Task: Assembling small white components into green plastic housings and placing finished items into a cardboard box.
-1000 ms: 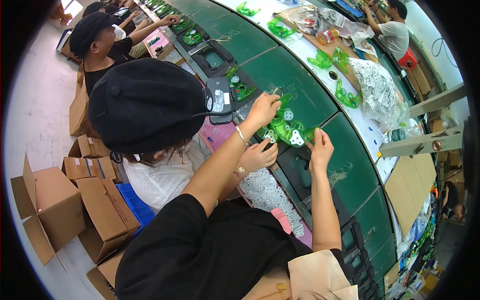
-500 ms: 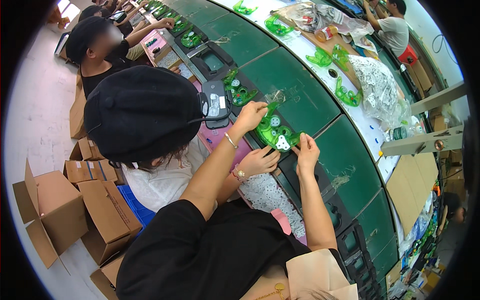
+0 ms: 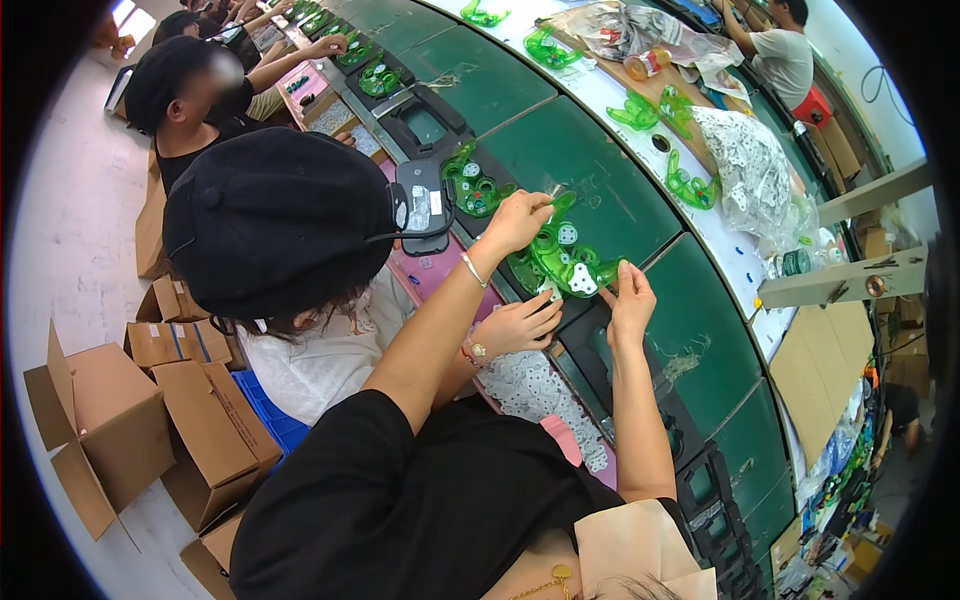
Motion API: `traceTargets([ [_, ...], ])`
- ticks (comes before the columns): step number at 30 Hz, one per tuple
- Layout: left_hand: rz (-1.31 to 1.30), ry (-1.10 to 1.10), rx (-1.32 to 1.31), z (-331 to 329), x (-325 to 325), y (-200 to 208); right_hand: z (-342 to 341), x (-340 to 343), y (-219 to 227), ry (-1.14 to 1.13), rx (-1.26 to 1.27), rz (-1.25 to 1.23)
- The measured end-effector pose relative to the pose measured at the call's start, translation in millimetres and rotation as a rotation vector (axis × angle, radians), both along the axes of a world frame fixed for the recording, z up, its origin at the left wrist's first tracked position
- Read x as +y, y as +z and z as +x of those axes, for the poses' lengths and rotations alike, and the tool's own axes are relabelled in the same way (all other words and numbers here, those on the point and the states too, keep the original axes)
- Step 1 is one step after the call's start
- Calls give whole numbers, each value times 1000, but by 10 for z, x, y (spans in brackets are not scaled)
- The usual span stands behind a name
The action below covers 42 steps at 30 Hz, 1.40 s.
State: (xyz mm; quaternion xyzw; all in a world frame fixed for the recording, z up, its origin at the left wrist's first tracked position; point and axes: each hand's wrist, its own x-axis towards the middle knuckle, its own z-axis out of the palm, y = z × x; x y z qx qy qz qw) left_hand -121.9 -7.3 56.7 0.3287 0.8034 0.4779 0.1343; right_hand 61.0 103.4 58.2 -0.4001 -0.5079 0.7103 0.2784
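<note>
A see-through green game controller shell [image 3: 556,262] with white rubber pads is held in the air over the line. My left hand [image 3: 519,221] pinches its far grip, and my right hand [image 3: 630,306] pinches the near grip between thumb and fingers. Partly hidden below it, a second green shell [image 3: 522,272] shows beside a co-worker's hand [image 3: 522,324], whose fingers touch a small white pad [image 3: 549,289]. Another green shell [image 3: 476,184] rests in a black holder just beyond my left hand.
Black holders [image 3: 712,500] run along the green bench [image 3: 590,150]. A tray of white pads [image 3: 535,385] lies below the co-worker's hand. More shells [image 3: 692,182] and a bag of white parts [image 3: 752,165] lie on the white strip. A co-worker's black cap [image 3: 275,215] is close left.
Both my hands have moved slightly right and away with the controller shell. More of the second shell and a white pad now show beneath it by the co-worker's fingers.
</note>
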Motion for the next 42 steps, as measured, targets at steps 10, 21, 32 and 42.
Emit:
traceTargets([
  [10, -46, -14, -39, 110, -75, -49, 119, -51, -110, 20, 14, -24],
  [21, -62, -57, -74, 242, -186, -328, 307, -228, -341, -3, -23, -68],
  [32, -14, -85, -208, 365, -241, -456, 429, -274, -387, -28, -52, -69],
  [42, 60, -109, -197, 419, 74, -1, 479, 67, 55, -76, -18, 10],
])
